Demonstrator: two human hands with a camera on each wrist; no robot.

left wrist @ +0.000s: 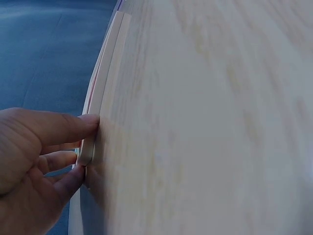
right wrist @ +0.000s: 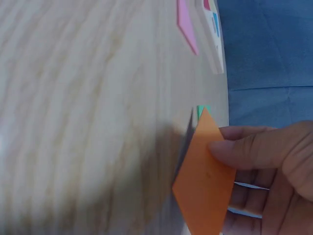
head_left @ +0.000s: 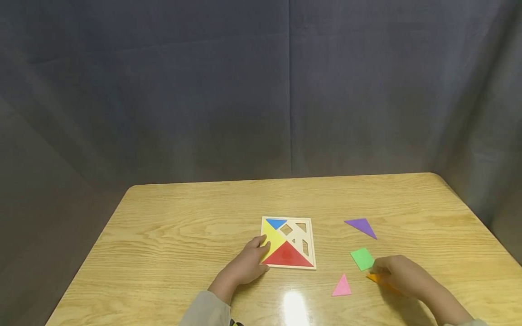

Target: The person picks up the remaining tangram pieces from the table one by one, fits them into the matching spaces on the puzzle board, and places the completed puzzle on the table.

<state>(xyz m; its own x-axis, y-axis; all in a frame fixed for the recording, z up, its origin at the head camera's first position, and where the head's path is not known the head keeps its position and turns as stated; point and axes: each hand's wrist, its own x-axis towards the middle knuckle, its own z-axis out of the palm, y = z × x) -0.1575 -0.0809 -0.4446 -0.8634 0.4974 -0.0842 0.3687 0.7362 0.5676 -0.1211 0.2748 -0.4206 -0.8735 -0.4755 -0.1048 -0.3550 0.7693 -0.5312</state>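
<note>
My left hand (head_left: 246, 262) holds the near left corner of a wooden tangram board (head_left: 299, 236), thumb against its edge (left wrist: 104, 73) in the left wrist view. A yellow triangle (head_left: 272, 240), a red triangle (head_left: 287, 255) and a small blue triangle (head_left: 276, 223) lie in the board, beside several unfilled cutouts. On the right, my right hand (head_left: 401, 274) pinches an orange parallelogram (right wrist: 205, 171), thumb on its face, tilted up from the table in the right wrist view. Just beyond those fingers lies a green square (head_left: 362, 259).
A pink triangle (head_left: 342, 286) lies between the board and my right hand. Farther back on the right is a purple triangle (head_left: 363, 227). The wooden table (head_left: 175, 226) ends at a dark curtain (head_left: 204, 104) along the back and sides.
</note>
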